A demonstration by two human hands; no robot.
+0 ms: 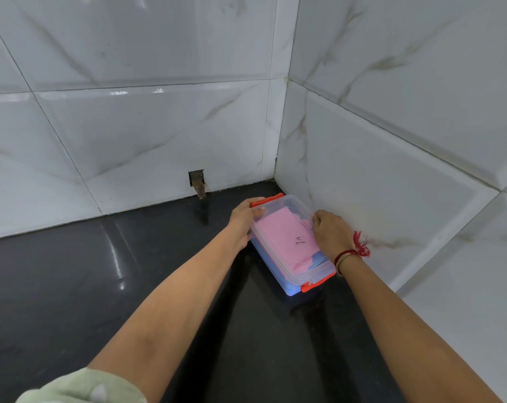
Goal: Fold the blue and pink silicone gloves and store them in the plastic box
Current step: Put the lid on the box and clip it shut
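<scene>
right: tiled wall point(391, 170) just beside plastic box point(293, 274) | left: counter point(72, 271) open
</scene>
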